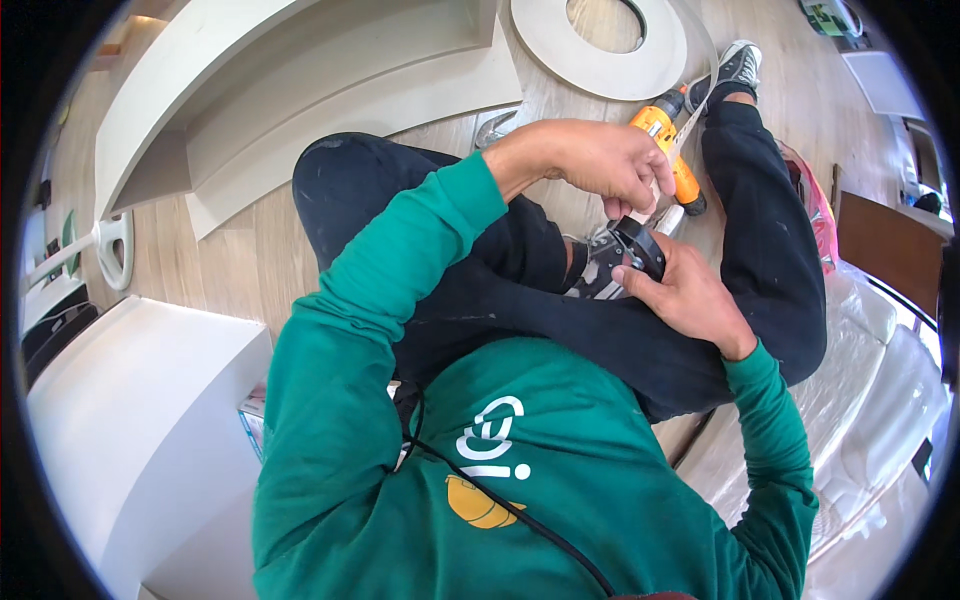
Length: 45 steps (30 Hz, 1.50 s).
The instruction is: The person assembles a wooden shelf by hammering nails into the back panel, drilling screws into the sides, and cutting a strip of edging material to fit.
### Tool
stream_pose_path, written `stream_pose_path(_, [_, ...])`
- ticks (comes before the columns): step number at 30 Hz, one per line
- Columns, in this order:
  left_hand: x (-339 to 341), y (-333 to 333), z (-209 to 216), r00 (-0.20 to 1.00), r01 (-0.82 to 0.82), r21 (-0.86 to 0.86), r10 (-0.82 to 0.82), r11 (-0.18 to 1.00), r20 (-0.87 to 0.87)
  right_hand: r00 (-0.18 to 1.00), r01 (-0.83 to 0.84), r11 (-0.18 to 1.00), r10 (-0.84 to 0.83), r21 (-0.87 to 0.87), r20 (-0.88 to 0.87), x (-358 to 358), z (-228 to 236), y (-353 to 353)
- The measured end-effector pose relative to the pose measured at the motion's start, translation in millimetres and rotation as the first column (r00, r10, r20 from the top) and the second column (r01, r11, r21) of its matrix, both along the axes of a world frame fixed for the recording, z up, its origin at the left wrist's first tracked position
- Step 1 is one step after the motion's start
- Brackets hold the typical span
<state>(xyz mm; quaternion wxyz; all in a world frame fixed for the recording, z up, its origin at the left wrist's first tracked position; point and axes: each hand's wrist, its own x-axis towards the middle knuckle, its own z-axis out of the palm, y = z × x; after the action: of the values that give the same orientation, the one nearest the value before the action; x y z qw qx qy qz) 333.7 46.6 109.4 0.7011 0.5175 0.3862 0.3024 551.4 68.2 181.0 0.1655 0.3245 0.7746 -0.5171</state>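
Observation:
My right hand [695,295] is wrapped round a small black hand tool [638,248] with a rounded end, its thumb lying on the near side. Just above it, my left hand [615,170] has its fingers pinched on a thin pale strip [694,118]. The strip rises from those fingers and curves away past an orange power tool [655,125] on the floor. Its lower end meets the black tool, though my fingers partly cover that spot. Both hands are between my bent legs, over my shoe, which the tool partly hides.
A large curved beige furniture piece [330,75] lies at the far left, beside a flat beige ring [660,50]. A silver metal claw-like head [493,130] pokes out near my knee. White curved panel [150,400] stands left; plastic-wrapped pieces [830,370] lie right.

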Motion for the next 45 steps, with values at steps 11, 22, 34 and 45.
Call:
stream_pose_path(11, [-8.1, 3.0, -20.1, 0.998, -0.038, 0.024, 0.037, 0.999, 0.053, 1.0, -0.025, 0.997, 0.026, 0.069, -0.009, -9.5, -18.4, 3.5])
stream_pose_path(22, [-9.1, 4.9, -24.4, 0.997, -0.038, 0.029, 0.036, 0.999, 0.062, 0.999, -0.04, 0.995, 0.037, 0.089, 0.028, -12.0, -23.6, 5.2])
stream_pose_path(34, [-12.4, 2.4, -25.9, 0.998, -0.033, 0.024, 0.032, 0.999, 0.054, 0.998, 0.059, 0.997, -0.06, 0.046, 0.035, -16.3, -37.6, -2.1])
stream_pose_path(45, [-27.6, 26.1, -39.2, 0.949, -0.038, 0.284, 0.124, 0.958, -0.289, 0.995, 0.017, 0.969, -0.04, -0.247, -0.089, -12.2, -67.1, 35.3])
